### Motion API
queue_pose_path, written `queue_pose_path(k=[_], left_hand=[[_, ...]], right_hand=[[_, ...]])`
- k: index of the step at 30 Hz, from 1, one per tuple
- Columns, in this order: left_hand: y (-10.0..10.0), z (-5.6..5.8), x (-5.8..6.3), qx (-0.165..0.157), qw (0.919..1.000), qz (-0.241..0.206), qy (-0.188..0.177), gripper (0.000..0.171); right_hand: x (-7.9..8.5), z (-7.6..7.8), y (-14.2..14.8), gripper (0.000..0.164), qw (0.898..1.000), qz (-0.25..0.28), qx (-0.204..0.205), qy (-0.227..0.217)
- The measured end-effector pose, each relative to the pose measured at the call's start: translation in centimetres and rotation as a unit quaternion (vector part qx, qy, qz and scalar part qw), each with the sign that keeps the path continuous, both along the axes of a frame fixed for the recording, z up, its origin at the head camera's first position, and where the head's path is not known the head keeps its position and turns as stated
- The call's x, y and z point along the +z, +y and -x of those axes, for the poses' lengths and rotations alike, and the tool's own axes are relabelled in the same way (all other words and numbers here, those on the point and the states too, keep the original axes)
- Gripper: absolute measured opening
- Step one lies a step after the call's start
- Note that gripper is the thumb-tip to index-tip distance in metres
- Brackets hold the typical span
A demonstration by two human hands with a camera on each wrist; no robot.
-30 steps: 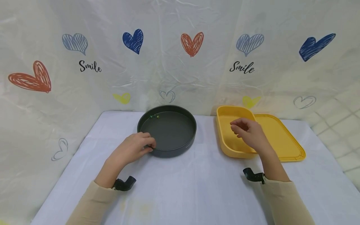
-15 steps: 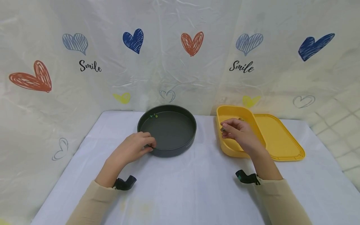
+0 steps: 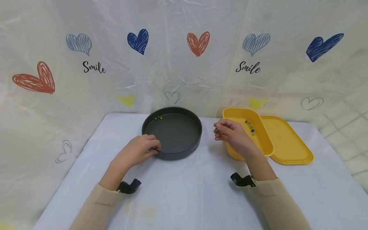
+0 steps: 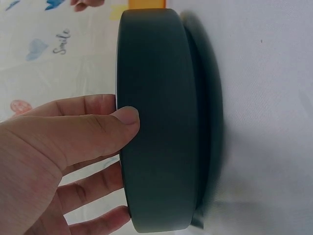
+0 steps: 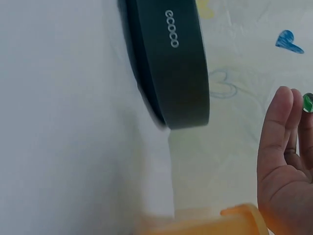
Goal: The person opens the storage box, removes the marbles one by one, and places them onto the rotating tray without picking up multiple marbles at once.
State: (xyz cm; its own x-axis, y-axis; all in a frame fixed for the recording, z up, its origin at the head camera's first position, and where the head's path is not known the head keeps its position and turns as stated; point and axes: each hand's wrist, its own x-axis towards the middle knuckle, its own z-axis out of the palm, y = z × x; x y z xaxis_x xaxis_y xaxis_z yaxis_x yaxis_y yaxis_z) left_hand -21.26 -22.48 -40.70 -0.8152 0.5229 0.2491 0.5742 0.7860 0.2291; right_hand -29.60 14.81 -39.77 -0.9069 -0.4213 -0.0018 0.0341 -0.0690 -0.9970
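Observation:
My left hand [image 3: 142, 148] grips the near-left rim of a round dark pan [image 3: 178, 135]. In the left wrist view, its thumb lies on the pan's outer wall and the other fingers go over the rim. Several small green and yellowish marbles [image 3: 158, 118] lie at the pan's far left. Over the left edge of a yellow box [image 3: 236, 115], my right hand [image 3: 234, 135] pinches a green glass marble [image 5: 307, 103] between its fingertips. More marbles [image 3: 249, 126], one of them blue, sit in a line inside the box; the hand covers part of the box.
A flat yellow lid [image 3: 288, 140] lies to the right of the box, its left side next to it. White cloth [image 3: 184, 191] covers the table. Behind stands a pale sheet [image 3: 184, 76] printed with hearts.
My right hand has moved left from above the yellow box toward the pan, with the marble now visible in its fingers. Marbles in the box have come into view. The left hand stays on the rim.

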Motion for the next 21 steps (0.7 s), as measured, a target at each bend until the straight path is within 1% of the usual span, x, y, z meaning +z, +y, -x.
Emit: queue_pose_path(k=[6,10,13,17,21], left_hand=[[0.0,0.0,0.0,-0.002,1.0000,-0.001,0.002,0.018],[0.0,-0.1,0.1,-0.005,1.0000,-0.003,0.002,0.018],[-0.1,-0.2,0.2,-0.007,1.0000,-0.005,0.002,0.019],[-0.2,-0.2,0.2,-0.010,0.9999,-0.006,0.004,0.019],[-0.3,-0.2,0.1,-0.010,0.9999,-0.008,0.008,0.019]], right_hand=[[0.0,0.0,-1.8,0.016,1.000,0.007,0.020,-0.021],[0.0,0.0,-2.8,0.015,0.999,0.003,0.024,-0.025],[0.0,0.1,-3.5,0.019,0.999,0.002,0.028,-0.027],[0.0,0.2,-4.3,0.023,0.998,0.015,0.031,-0.044],[0.1,0.5,-5.3,0.016,0.997,0.030,0.037,-0.062]])
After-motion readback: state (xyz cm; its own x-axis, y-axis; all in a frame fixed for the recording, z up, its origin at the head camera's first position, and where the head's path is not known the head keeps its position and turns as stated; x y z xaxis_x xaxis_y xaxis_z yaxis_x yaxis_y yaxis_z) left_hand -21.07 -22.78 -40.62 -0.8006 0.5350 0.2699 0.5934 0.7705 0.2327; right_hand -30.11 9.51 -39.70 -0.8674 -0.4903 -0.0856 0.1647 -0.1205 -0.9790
